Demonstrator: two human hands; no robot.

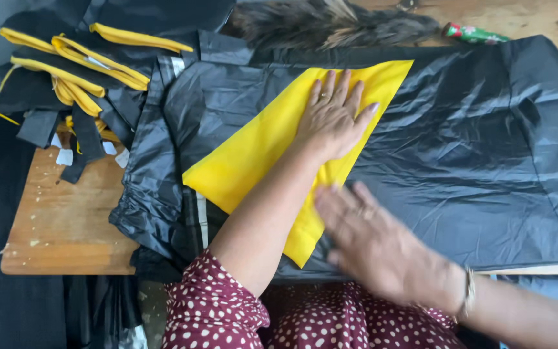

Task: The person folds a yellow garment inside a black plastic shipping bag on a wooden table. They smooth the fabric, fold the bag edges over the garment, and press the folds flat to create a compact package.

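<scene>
While yellow fabric piece (259,155) is lying flat on black sheet (473,148) at bench (66,220) centre, left hand (334,119) is pressing on its upper part, grip spread, palm down. Right hand (376,242), blurred, fingers open, is resting at its lower edge w/ the sheet. Black-and-yellow sewn pieces (72,77) are lying piled far left; feather duster (330,22) is lying along top.

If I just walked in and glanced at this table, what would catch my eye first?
Most likely the bright yellow cloth, lying at a slant on crinkled black fabric in the middle of the table. The left hand lies flat on it, and the right hand, blurred, is at its lower edge. At the far left sits a heap of black pieces with yellow trim, on the wooden table.
</scene>
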